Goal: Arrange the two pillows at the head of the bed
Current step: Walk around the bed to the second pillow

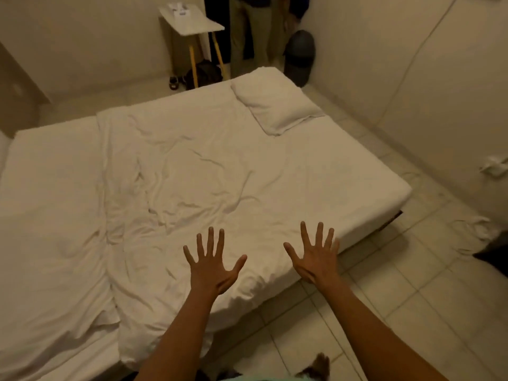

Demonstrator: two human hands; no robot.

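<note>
Above the bed (192, 174), both hands spread empty — one pillow (277, 105) visible.

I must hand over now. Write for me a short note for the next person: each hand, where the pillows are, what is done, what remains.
Left hand: open, fingers spread, empty, above the bed's near corner.
Right hand: open, spread, empty, over the bed edge.
Pillow: one only in view, lying at the far right corner of the bed, a little askew.
Done: nothing certain; no grip on anything yet.
Left: find the second pillow, not in view, and set both at the head.
</note>
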